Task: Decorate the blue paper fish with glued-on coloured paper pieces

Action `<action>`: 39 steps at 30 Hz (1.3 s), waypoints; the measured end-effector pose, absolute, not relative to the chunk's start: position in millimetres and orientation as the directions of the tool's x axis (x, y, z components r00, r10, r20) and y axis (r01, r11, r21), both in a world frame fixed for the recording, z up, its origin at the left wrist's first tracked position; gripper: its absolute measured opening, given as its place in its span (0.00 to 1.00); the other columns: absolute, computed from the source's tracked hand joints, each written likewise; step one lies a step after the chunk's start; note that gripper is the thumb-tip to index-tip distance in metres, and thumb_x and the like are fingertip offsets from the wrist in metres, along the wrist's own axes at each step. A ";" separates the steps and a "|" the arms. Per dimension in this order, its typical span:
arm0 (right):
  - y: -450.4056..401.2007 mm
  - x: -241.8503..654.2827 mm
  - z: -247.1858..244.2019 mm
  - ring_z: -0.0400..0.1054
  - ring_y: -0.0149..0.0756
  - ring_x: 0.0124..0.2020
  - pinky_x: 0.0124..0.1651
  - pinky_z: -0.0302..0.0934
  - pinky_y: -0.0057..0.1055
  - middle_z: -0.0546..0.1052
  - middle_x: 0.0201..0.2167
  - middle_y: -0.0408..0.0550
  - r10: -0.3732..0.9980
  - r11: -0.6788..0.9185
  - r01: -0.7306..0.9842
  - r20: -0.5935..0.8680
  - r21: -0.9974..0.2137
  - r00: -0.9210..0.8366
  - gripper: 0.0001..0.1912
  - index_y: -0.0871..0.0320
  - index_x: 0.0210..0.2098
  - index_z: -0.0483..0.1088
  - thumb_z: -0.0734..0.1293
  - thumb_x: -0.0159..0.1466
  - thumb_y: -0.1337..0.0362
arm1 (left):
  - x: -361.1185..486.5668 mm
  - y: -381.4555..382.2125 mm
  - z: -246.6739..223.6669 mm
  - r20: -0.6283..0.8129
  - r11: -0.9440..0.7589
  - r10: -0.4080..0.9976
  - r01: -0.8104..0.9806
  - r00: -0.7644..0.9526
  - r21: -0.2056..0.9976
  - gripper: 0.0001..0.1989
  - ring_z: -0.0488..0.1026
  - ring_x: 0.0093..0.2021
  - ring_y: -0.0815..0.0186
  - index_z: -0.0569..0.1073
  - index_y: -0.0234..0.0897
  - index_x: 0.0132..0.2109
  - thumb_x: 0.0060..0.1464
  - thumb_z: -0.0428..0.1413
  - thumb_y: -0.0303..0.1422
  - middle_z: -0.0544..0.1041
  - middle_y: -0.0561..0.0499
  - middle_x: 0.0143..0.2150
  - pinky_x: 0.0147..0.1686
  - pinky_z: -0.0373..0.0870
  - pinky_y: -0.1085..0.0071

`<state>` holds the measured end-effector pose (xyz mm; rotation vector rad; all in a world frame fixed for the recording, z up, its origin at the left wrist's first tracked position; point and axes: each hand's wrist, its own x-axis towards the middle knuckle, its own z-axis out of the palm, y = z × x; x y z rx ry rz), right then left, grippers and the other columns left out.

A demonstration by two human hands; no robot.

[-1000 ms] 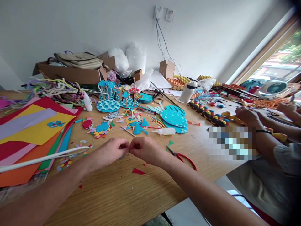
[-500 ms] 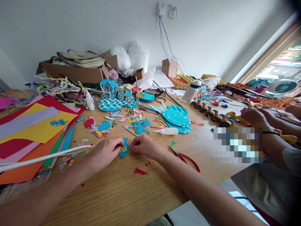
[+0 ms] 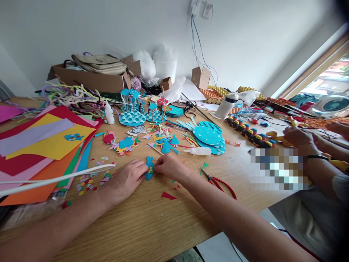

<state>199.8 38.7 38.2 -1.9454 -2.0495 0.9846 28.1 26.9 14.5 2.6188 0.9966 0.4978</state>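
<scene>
A small blue paper fish (image 3: 149,168) with yellow and green bits on it lies on the wooden table between my two hands. The fingers of my left hand (image 3: 131,177) are closed on its left edge. At the fish's right side, my right hand (image 3: 169,167) has its fingertips pinched together; whether a small piece is between them is hidden. Red-handled scissors (image 3: 222,185) lie to the right of my right forearm, and a red paper scrap (image 3: 168,196) rests below that hand.
Coloured paper sheets (image 3: 38,174) and a white cable (image 3: 68,177) lie at left. Beyond the hands are paper cut-outs (image 3: 125,144), a glue bottle (image 3: 201,151) and blue discs (image 3: 208,134). Another person's hands (image 3: 298,138) work at right, near a white bottle (image 3: 227,105).
The view has shifted, so most things appear slightly to the right. My left hand has come flatter over the left edge of the fish, with the right hand still close beside it.
</scene>
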 end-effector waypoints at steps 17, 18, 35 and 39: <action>36.7 195.9 28.9 0.65 0.29 0.24 0.22 0.49 0.23 0.75 0.23 0.45 0.958 0.009 0.905 -0.255 -0.426 -0.130 0.08 0.59 0.25 0.73 0.62 0.51 0.67 | 29.7 22.6 14.5 0.238 -0.690 0.712 0.595 0.660 0.412 0.07 0.64 0.38 0.62 0.66 0.37 0.33 0.52 0.47 0.23 0.68 0.50 0.35 0.37 0.61 0.68; 36.3 195.1 29.9 0.65 0.30 0.24 0.22 0.49 0.23 0.75 0.23 0.46 0.959 0.007 0.909 -0.254 -0.416 -0.123 0.08 0.59 0.25 0.73 0.62 0.50 0.67 | 29.6 22.2 14.5 0.238 -0.690 0.712 0.596 0.660 0.411 0.07 0.64 0.38 0.62 0.67 0.37 0.33 0.52 0.47 0.23 0.68 0.50 0.35 0.38 0.61 0.68; 30.7 195.5 34.3 0.63 0.30 0.26 0.24 0.48 0.23 0.74 0.24 0.45 0.971 0.038 0.898 -0.197 -0.439 -0.137 0.08 0.60 0.27 0.72 0.62 0.51 0.66 | 30.0 22.0 8.4 0.281 -0.722 0.690 0.608 0.667 0.330 0.07 0.64 0.39 0.62 0.67 0.36 0.36 0.53 0.46 0.23 0.68 0.49 0.36 0.38 0.63 0.67; 31.3 203.4 32.8 0.63 0.26 0.24 0.23 0.50 0.21 0.73 0.23 0.42 0.957 0.057 0.851 -0.214 -0.522 -0.195 0.07 0.60 0.28 0.71 0.63 0.51 0.66 | 30.3 21.6 9.1 0.292 -0.718 0.694 0.606 0.658 0.341 0.08 0.64 0.39 0.63 0.67 0.37 0.35 0.53 0.45 0.23 0.68 0.50 0.35 0.38 0.63 0.68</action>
